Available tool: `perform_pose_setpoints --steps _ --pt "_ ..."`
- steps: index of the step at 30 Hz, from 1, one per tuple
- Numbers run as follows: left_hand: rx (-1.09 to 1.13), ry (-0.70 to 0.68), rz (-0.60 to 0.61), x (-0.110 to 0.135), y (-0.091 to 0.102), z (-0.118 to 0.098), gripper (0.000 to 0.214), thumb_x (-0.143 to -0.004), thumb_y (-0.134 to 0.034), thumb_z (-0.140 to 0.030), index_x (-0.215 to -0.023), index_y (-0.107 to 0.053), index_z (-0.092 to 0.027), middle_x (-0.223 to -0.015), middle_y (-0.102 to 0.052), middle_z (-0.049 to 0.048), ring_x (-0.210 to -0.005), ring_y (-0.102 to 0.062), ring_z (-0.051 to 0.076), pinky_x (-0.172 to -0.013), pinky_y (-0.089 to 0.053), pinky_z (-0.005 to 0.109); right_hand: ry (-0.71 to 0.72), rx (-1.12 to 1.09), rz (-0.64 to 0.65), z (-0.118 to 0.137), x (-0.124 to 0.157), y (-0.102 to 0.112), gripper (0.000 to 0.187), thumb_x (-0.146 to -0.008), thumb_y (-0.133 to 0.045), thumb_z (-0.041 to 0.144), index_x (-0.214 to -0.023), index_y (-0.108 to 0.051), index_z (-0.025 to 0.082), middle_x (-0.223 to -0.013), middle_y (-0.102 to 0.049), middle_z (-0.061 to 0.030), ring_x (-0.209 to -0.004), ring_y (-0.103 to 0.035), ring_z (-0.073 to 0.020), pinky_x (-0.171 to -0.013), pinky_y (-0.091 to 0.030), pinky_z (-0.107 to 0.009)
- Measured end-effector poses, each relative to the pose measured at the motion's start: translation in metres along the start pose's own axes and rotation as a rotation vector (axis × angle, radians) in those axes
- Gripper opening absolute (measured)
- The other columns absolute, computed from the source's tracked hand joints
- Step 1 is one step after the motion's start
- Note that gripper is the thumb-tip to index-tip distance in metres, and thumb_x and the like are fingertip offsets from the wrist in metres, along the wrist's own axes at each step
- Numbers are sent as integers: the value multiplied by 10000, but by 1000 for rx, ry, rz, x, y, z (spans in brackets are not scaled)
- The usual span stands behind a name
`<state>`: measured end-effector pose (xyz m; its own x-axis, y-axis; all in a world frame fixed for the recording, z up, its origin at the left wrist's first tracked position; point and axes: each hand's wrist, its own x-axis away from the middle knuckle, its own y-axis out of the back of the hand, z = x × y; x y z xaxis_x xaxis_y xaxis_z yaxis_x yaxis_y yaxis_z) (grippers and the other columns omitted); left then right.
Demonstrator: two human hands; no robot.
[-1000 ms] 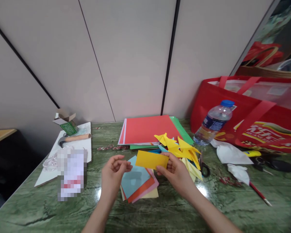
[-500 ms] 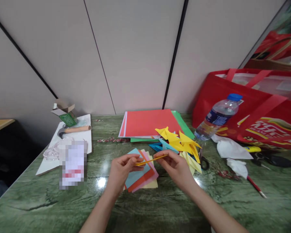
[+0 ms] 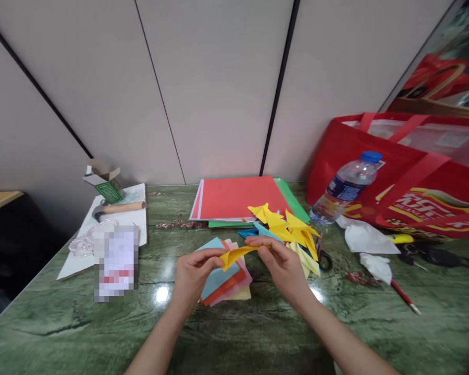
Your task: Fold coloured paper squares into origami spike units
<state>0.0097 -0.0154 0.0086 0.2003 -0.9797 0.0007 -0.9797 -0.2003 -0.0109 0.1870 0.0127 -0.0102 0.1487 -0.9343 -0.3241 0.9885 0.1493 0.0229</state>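
- Green, marble-patterned tabletop (image 3: 121, 333) is spread below, and above it the left hand (image 3: 193, 278) and the right hand (image 3: 283, 265) are raised, near each other but not touching.
- Between the hands, a yellow paper (image 3: 234, 255) is held in the air: its left end is pinched by the left thumb and fingers, its right end is gripped by the right ones.
- The red bag (image 3: 398, 166) is cut off by the right edge of the view, and its side is partly covered by the bottle (image 3: 344, 187).
- The pixelated item (image 3: 119, 260) at the left cannot be made out.
- The far end of the yellow paper is hidden by the right fingers; how it is folded cannot be told.
- Large coloured sheets (image 3: 234, 200), topped by a red one, are stacked against the wall (image 3: 219, 94).
- A white board (image 3: 133, 219) is laid at the left; on it are set a green box (image 3: 109, 191) and a wooden-handled tool (image 3: 123, 208).
- Small square sheets (image 3: 214, 284) are fanned beneath the hands, partly covered by them.
- Yellow folded pieces (image 3: 277, 224) are heaped just beyond the right hand.
- A red stick (image 3: 402, 294) is left farther right.
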Motion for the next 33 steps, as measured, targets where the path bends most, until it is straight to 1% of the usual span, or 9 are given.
perform_pose_setpoints --steps 4,7,9,13,18,24,27,29,33 --pt "-115 -85 -75 2 1 3 78 -605 -659 -182 -625 -732 -205 -612 -719 -6 -548 -629 143 -548 -504 208 -3 -21 12 -1 1 -2 148 -809 -538 325 -866 -617 213 -912 -661 -59 -978 -589 -216 -865 -465 -360" --pt "-204 -162 -117 3 2 7 113 -623 -655 -194 -708 -727 -214 -696 -730 -7 -587 -648 154 -587 -520 233 -40 -58 24 -4 3 -3 158 -796 -556 304 -924 -587 216 -982 -638 -66 -964 -592 -216 -849 -480 -357" --pt "-212 -175 -100 3 2 9 154 -646 -648 -217 -785 -715 -209 -734 -730 4 -611 -660 167 -617 -531 260 -45 -111 36 -6 4 -4 223 -772 -587 270 -987 -549 228 -1050 -599 -68 -988 -578 -215 -875 -469 -361" --pt "-101 -128 -97 2 0 9 226 -668 -640 -231 -887 -673 -189 -726 -724 11 -656 -664 170 -628 -534 260 -24 -161 92 -8 6 -6 442 -711 -640 187 -1113 -468 254 -1156 -523 -72 -1079 -521 -228 -915 -446 -364" --pt "33 -46 -141 0 -1 6 239 -658 -654 -231 -890 -651 -177 -655 -700 -5 -637 -642 134 -579 -504 196 -46 -168 94 -8 5 -7 580 -691 -640 151 -1199 -392 280 -1221 -483 -73 -1114 -497 -217 -896 -463 -346" --pt "138 64 -90 -1 -4 8 289 -675 -661 -289 -925 -590 -163 -593 -680 -8 -552 -621 123 -515 -479 191 -85 -205 55 -9 3 -7 620 -700 -632 203 -1230 -317 272 -1222 -446 -106 -948 -595 -213 -765 -529 -354" --pt "214 74 -90 -2 -5 9 237 -681 -664 -303 -842 -536 -185 -571 -669 -22 -517 -617 126 -505 -479 209 -88 -198 -9 -9 3 -6 516 -707 -625 200 -1139 -350 266 -1163 -476 -92 -826 -620 -177 -694 -535 -322" --pt "246 52 -92 -2 -4 10 198 -679 -671 -291 -755 -522 -185 -626 -682 -11 -538 -621 123 -525 -484 215 -105 -169 -46 -9 2 -5 443 -724 -609 214 -1087 -359 263 -1123 -508 -78 -736 -614 -146 -633 -528 -290" --pt "185 -2 12 0 -1 11 207 -707 -643 -298 -575 -588 -150 -908 -692 75 -800 -641 187 -646 -496 251 -144 -115 -103 -10 0 -3 370 -735 -600 267 -1032 -379 253 -1075 -555 -71 -625 -584 -118 -552 -503 -252"
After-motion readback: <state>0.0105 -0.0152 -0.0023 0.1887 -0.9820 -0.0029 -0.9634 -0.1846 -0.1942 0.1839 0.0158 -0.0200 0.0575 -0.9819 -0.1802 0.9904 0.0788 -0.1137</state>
